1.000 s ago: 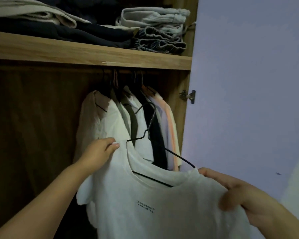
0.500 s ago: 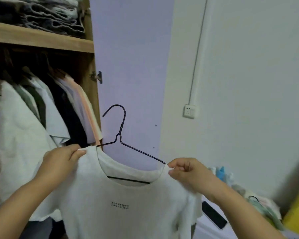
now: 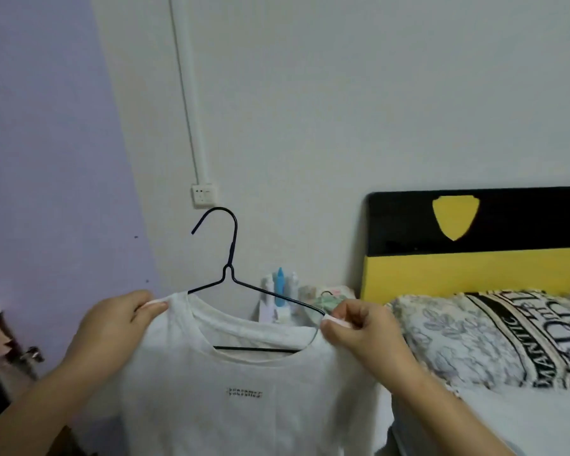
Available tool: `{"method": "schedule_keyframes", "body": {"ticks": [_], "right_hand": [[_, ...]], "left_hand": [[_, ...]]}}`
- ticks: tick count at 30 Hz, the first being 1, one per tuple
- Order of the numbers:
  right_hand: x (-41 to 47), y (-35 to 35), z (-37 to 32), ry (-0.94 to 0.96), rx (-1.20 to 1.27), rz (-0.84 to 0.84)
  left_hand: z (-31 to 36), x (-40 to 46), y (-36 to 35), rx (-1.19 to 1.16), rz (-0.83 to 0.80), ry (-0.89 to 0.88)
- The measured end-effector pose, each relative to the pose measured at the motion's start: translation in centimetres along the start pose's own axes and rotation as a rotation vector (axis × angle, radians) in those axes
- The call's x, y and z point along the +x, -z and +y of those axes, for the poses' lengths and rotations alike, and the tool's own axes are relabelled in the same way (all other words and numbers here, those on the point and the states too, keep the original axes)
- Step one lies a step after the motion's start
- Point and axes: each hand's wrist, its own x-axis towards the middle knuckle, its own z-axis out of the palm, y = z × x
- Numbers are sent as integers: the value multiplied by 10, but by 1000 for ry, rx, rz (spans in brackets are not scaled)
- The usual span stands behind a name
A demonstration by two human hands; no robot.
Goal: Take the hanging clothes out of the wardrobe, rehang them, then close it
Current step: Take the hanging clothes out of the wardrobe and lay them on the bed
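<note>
White cotton tee [image 3: 244, 399] on a thin wire hanger [image 3: 231, 258], held up facing the bed [image 3: 507, 406]. Left hand [image 3: 112, 327] and right hand [image 3: 362, 330] each pinch a shoulder. Looks light and floppy, so shoulders are the best grip spot.

Bed [image 3: 507, 419] at lower right, pale grey sheet, black-and-yellow headboard [image 3: 474, 258] against the white wall. Patterned pillow [image 3: 474, 337] lies at the head of the bed, touching the base of the headboard, leaf print with a black-lettered band across it. Left of the bed, a low surface [image 3: 338, 291] mostly hidden behind the shirt carries a blue bottle [image 3: 279, 286] between white bottles [image 3: 268, 284], with some blurred clutter just beside them; cannot tell what.
</note>
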Motion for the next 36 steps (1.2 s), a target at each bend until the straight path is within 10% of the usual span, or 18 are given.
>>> {"method": "schedule_keyframes", "body": {"ticks": [21,36], "right_hand": [[-268,290,70,-489,-411,807],[-396,443,150,-737,-385,972]], "left_hand": [[360,-111,-208,-327,-511,-685],[552,-249,-332,-338,-747,-883]]}}
